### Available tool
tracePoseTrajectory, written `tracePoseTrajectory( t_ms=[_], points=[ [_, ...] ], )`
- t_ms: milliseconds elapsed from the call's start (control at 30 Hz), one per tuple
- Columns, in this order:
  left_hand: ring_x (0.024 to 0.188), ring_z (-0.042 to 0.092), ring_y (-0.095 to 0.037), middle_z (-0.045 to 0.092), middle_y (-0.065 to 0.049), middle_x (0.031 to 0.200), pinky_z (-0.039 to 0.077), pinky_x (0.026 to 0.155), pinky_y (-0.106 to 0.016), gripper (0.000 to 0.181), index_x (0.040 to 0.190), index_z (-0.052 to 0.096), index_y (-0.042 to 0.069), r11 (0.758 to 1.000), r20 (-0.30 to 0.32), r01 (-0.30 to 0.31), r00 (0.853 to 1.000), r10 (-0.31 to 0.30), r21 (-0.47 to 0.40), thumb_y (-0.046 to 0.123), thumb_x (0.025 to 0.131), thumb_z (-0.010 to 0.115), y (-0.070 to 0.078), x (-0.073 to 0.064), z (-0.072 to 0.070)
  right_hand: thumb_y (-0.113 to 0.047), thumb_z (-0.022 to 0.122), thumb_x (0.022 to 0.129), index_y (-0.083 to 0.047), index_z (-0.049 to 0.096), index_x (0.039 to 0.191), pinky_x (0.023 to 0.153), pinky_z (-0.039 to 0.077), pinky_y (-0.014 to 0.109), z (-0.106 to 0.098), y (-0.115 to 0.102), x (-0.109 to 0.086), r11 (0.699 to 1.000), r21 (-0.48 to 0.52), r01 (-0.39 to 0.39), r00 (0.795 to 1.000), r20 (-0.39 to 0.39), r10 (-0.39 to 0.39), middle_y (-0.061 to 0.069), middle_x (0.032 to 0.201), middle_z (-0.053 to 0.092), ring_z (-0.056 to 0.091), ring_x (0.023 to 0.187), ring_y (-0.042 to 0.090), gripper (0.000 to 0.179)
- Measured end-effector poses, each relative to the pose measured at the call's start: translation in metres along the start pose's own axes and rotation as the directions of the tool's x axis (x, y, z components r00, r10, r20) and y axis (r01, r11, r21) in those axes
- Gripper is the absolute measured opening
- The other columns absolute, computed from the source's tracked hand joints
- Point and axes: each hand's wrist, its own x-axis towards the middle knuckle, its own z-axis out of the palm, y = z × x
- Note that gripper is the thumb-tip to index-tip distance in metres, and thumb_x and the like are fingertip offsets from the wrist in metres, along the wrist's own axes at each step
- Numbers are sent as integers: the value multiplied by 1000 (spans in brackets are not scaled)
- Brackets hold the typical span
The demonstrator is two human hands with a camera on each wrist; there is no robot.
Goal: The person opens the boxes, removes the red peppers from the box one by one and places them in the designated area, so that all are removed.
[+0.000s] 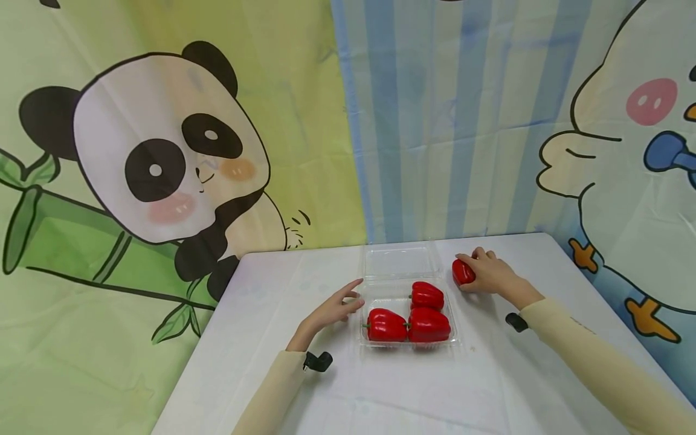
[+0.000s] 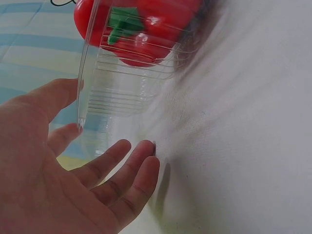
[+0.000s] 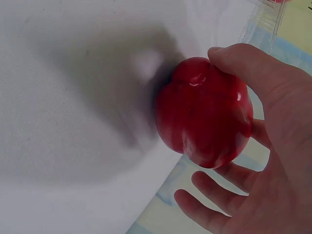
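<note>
My right hand (image 1: 491, 275) grips a red bell pepper (image 1: 463, 272) on the table, just right of a clear plastic box. In the right wrist view the thumb and fingers curl round that pepper (image 3: 204, 112), lobed end showing. The clear box (image 1: 409, 345) holds three red bell peppers: one at the front left (image 1: 386, 325), one at the front right (image 1: 429, 325), one behind it (image 1: 426, 295). Its back left part is bare. My left hand (image 1: 334, 307) is at the box's left side, fingers extended, thumb by the rim (image 2: 82, 105) in the left wrist view.
The box's clear lid (image 1: 401, 262) lies folded back behind it on the white table (image 1: 304, 284). A printed cloth (image 1: 402, 121) with a panda and a white bird hangs close behind the table's far edge.
</note>
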Motion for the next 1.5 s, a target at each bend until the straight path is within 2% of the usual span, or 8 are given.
tracePoseTrajectory(
  t_ms=[267, 433, 767, 967, 1100, 1267, 1500],
  points=[
    [115, 62, -29, 46, -17, 150, 57, 88, -44, 68, 160, 25, 30, 1000, -3, -1, 1000, 1, 7, 44, 102, 56, 0, 0, 1, -35, 82, 81, -9, 46, 148, 80, 57, 56, 1, -1, 0, 1000, -4, -6, 1000, 12, 6, 28, 125, 49, 49, 111, 47, 81],
    [115, 61, -30, 46, -18, 150, 57, 88, -44, 65, 160, 25, 30, 1000, -5, 2, 1000, -2, 5, 40, 103, 55, 2, 0, 1, -34, 81, 81, -9, 43, 149, 83, 56, 58, 0, -3, -1, 1000, 1, 0, 1000, 9, 0, 29, 131, 47, 48, 114, 49, 82],
    [116, 61, -29, 45, -18, 150, 57, 86, -42, 67, 160, 26, 29, 1000, 1, 5, 1000, -5, -11, 43, 102, 57, 0, 1, 0, -32, 80, 82, -11, 42, 151, 99, 42, 68, -7, -13, -1, 999, -19, 28, 1000, -13, -29, 30, 143, 43, 40, 128, 53, 82],
    [116, 61, -28, 45, -19, 149, 57, 83, -40, 67, 160, 26, 29, 1000, 4, -3, 1000, 3, -26, 41, 102, 57, 1, -1, 0, -30, 80, 83, -14, 40, 152, 104, 37, 70, -11, -24, -2, 995, -15, 94, 995, -31, -94, 27, 146, 43, 38, 132, 50, 82],
    [114, 61, -28, 46, -19, 149, 57, 82, -40, 67, 160, 26, 28, 1000, 4, -5, 1000, 5, -29, 42, 101, 57, 0, 0, 0, -24, 80, 84, -14, 41, 151, 105, 35, 70, -17, -34, -4, 982, 2, 191, 981, -46, -191, 24, 145, 45, 39, 132, 47, 78],
    [113, 62, -28, 46, -18, 149, 57, 84, -41, 68, 160, 27, 29, 1000, 3, -4, 1000, 5, -25, 42, 101, 58, -1, 1, 0, -19, 79, 85, -16, 41, 152, 106, 36, 69, -22, -43, -7, 950, 24, 311, 950, -43, -309, 20, 145, 48, 41, 133, 43, 77],
    [114, 61, -28, 46, -18, 149, 57, 85, -42, 68, 160, 26, 29, 1000, 1, 5, 1000, -5, -21, 43, 101, 58, -1, 2, -1, -17, 82, 82, -21, 39, 153, 102, 46, 63, -30, -65, -16, 895, 24, 445, 893, 60, -445, 16, 151, 45, 40, 138, 39, 83]
  ],
)
